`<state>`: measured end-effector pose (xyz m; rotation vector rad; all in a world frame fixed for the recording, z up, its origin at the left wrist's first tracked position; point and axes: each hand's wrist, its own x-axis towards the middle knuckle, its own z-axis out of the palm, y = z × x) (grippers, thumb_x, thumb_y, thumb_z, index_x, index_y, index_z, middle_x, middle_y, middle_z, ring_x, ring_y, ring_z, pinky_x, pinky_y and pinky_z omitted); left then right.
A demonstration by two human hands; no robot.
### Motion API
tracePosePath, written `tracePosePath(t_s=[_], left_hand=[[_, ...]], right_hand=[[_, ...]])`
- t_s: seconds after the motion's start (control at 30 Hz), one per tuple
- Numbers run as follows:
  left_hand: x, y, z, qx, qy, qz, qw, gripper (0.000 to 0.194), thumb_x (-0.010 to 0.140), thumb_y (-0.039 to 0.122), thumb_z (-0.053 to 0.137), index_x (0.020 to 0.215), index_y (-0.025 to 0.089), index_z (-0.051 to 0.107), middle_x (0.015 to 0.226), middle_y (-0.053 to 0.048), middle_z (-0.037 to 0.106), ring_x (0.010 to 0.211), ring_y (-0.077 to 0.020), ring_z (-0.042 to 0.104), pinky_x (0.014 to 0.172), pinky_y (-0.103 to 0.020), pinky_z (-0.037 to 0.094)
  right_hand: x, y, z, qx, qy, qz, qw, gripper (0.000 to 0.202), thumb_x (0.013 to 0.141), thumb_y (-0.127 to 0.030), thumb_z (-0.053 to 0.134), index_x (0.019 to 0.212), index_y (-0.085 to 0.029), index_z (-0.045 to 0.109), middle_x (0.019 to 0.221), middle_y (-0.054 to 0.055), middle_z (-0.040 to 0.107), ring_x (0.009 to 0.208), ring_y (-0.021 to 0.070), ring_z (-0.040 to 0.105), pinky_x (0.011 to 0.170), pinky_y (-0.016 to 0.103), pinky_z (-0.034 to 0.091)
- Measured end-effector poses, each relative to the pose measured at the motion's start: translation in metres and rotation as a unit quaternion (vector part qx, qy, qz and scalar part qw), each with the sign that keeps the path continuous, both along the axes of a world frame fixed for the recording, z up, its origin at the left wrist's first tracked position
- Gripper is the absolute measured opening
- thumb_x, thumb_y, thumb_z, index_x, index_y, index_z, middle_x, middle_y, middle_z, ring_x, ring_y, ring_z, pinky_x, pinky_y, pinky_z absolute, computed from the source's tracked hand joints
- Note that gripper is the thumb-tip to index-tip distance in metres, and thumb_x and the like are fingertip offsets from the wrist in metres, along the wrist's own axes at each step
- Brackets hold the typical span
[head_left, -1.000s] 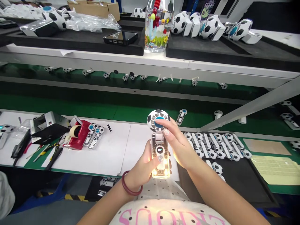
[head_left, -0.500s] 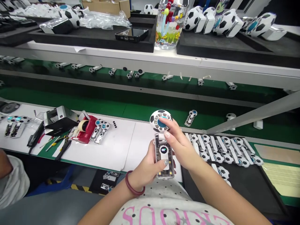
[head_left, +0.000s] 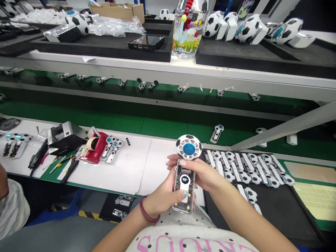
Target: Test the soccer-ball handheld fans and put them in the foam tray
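A handheld device (head_left: 184, 189) with a clear body, a small lit display reading 100 and a round football-patterned head (head_left: 189, 147) with a blue centre is held upright over my lap. My left hand (head_left: 172, 192) wraps round the lower body, its thumb on the front below the display. My right hand (head_left: 203, 172) grips the neck just under the head, thumb across the front and fingers behind. The head's blue centre is uncovered.
At right a black tray (head_left: 283, 213) holds rows of similar white devices (head_left: 244, 168). A red tape dispenser (head_left: 97, 148), tools and a black-and-white box (head_left: 67, 136) lie left. A shelf (head_left: 157, 66) spans above; a person's sleeve (head_left: 13, 206) shows at far left.
My right hand has moved off the blue centre down to the neck of the device. The device has shifted slightly right and lower in the view.
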<state>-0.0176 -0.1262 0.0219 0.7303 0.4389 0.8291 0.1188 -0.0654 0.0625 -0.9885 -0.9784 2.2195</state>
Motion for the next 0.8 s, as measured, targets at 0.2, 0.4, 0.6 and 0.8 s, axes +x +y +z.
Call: tracePosePath(t_s=[0.2,0.4,0.6,0.8], left_hand=[[0.001,-0.001,0.006,0.015,0.019,-0.007,1.0,0.058,0.075,0.041,0.063,0.114,0.019,0.026,0.075,-0.002,0.057,0.062,-0.0146,0.059,0.054,-0.025,0.046],[-0.001,-0.003,0.009,0.008,0.046,-0.004,0.999,0.071,0.074,0.042,0.063,0.123,0.02,0.017,0.075,-0.003,0.058,0.065,-0.0155,0.059,0.055,-0.026,0.046],[-0.006,-0.009,0.005,0.025,0.072,0.006,0.997,0.076,0.074,0.045,0.062,0.127,0.016,0.017,0.082,-0.008,0.059,0.068,-0.0169,0.059,0.059,-0.03,0.048],[-0.01,-0.014,-0.01,0.067,0.052,0.017,0.996,0.09,0.07,0.047,0.066,0.137,0.025,0.011,0.109,-0.016,0.055,0.098,-0.026,0.058,0.081,-0.044,0.045]], right_hand=[[-0.002,-0.002,-0.002,-0.006,0.045,-0.018,0.999,0.031,0.067,-0.035,0.068,0.09,-0.015,0.065,0.089,0.008,0.066,0.08,0.019,0.061,0.067,0.028,0.048],[-0.004,-0.003,-0.006,-0.037,0.082,-0.008,0.996,0.031,0.064,-0.033,0.071,0.087,-0.015,0.064,0.081,0.006,0.065,0.069,0.0153,0.06,0.057,0.024,0.047],[-0.006,-0.005,-0.006,-0.016,0.078,0.012,0.997,0.026,0.061,-0.032,0.073,0.079,-0.015,0.064,0.082,0.004,0.063,0.081,0.0179,0.06,0.072,0.028,0.048],[-0.001,-0.01,-0.003,-0.01,-0.077,0.034,0.996,0.033,0.071,-0.039,0.067,0.095,-0.018,0.06,0.085,0.004,0.064,0.062,0.0155,0.06,0.051,0.025,0.049]])
